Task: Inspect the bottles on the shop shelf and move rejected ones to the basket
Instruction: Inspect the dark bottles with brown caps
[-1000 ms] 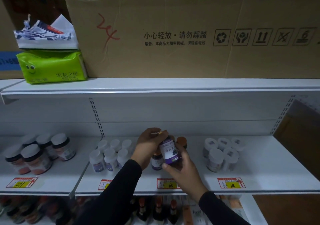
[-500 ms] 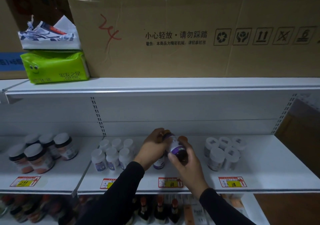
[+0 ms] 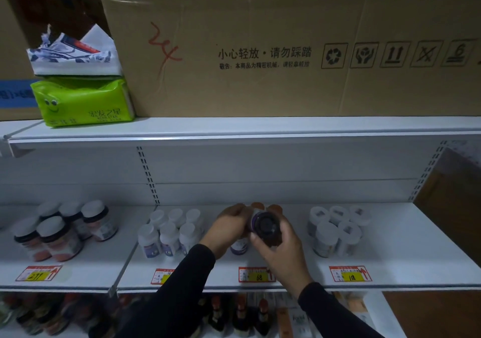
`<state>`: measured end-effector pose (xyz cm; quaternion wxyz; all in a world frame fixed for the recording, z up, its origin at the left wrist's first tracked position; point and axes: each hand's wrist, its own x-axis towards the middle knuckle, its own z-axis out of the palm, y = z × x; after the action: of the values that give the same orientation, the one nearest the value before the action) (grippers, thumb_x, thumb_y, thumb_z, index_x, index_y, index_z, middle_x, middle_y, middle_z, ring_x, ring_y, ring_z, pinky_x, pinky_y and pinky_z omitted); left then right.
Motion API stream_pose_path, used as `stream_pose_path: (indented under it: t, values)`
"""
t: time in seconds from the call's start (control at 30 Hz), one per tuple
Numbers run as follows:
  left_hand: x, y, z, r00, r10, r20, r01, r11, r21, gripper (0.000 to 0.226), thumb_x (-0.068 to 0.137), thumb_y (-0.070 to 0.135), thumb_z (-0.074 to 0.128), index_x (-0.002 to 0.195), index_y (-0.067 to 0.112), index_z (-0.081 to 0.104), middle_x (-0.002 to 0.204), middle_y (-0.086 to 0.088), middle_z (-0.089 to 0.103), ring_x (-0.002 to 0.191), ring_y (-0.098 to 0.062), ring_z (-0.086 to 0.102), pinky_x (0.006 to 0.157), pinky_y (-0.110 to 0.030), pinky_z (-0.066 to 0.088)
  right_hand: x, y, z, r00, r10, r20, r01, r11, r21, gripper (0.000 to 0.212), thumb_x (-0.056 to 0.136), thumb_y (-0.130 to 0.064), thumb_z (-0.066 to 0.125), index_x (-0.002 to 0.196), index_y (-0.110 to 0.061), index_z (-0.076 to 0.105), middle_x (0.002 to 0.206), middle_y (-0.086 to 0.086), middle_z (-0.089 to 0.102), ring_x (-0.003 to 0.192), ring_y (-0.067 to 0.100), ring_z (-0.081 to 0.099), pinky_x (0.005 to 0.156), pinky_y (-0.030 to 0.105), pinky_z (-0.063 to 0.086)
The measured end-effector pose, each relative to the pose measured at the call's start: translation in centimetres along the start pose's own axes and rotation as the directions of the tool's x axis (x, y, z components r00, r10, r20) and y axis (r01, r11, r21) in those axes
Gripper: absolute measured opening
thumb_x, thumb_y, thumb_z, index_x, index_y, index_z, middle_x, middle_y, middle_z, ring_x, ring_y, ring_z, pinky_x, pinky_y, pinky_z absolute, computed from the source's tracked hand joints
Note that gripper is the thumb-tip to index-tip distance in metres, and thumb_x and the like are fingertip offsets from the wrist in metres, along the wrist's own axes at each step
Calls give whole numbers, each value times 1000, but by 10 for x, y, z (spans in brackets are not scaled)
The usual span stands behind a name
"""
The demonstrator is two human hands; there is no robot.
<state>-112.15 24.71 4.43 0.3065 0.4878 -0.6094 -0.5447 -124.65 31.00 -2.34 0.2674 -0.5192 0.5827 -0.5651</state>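
Both my hands hold one dark bottle with a purple label (image 3: 264, 225) above the middle shelf (image 3: 403, 259). The bottle is tipped so its round dark base faces me. My left hand (image 3: 229, 229) grips its far end, and my right hand (image 3: 278, 246) wraps round its body from below. Just behind stand two orange-capped bottles (image 3: 276, 208), and another purple-labelled bottle (image 3: 239, 246) shows between my wrists. No basket is in view.
White-capped small bottles (image 3: 171, 231) stand to the left, wrapped white bottles (image 3: 335, 229) to the right, brown jars (image 3: 62, 229) far left. Price tags (image 3: 256, 274) line the shelf edge. A big cardboard box (image 3: 286, 46) and green tissue pack (image 3: 83, 103) sit on the upper shelf.
The bottle has turned in my hands from nearly upright with its label showing to lying with its base toward me. My right hand has slid further round it.
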Motion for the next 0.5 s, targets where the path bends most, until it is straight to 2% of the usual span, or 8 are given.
stream_pose_path:
  t: [0.1, 0.17, 0.23, 0.33, 0.43, 0.5]
  values:
    - [-3, 3, -1, 1000, 13, 5, -12, 1000, -19, 24, 99, 27, 51, 85, 11, 62, 76, -7, 63, 71, -19, 54, 62, -27, 43, 0, 0, 0, 1000, 10, 20, -10, 1000, 8, 55, 79, -27, 82, 124, -39, 52, 126, -9, 61, 115, -3, 56, 93, 14, 49]
    - [-4, 7, -2, 998, 54, -23, -54, 998, -11, 17, 98, 24, 54, 94, 11, 65, 84, -8, 68, 74, -15, 60, 63, -24, 48, -1, -2, -1, 999, 21, 48, -22, 999, 32, 58, 79, -27, 81, 124, -44, 49, 128, -11, 59, 115, -7, 55, 90, 10, 47]
    - [-5, 10, -4, 991, 101, -84, -101, 995, -6, 6, 95, 19, 60, 101, 21, 61, 93, 5, 66, 82, -8, 62, 68, -20, 52, -3, -2, -3, 995, 41, 92, -47, 997, 64, 63, 79, -28, 81, 125, -51, 45, 129, -13, 57, 115, -6, 57, 91, 13, 49]
    - [-4, 11, -7, 984, 158, -82, -161, 986, -37, 46, 87, 11, 70, 127, 23, 52, 111, 8, 62, 95, -1, 62, 68, -16, 54, -5, -4, -3, 990, 50, 129, -61, 995, 78, 70, 81, -25, 80, 125, -58, 37, 126, -17, 58, 110, -2, 61, 89, 16, 51]
    - [-9, 14, -7, 976, 217, -32, -217, 976, 1, 49, 79, 1, 75, 120, 19, 57, 103, 1, 67, 82, 2, 66, 63, -14, 52, -4, -2, -2, 991, 41, 124, -52, 995, 86, 71, 86, -19, 74, 129, -58, 34, 122, -20, 61, 109, -1, 63, 91, 22, 53]
    - [-11, 16, -6, 965, 261, -3, -261, 965, 25, 46, 76, -3, 76, 113, 18, 59, 99, 0, 67, 79, 1, 67, 63, -14, 51, -2, 0, -2, 991, 44, 129, -54, 996, 69, 68, 86, -22, 74, 137, -48, 38, 117, -18, 66, 107, 2, 64, 93, 32, 55]
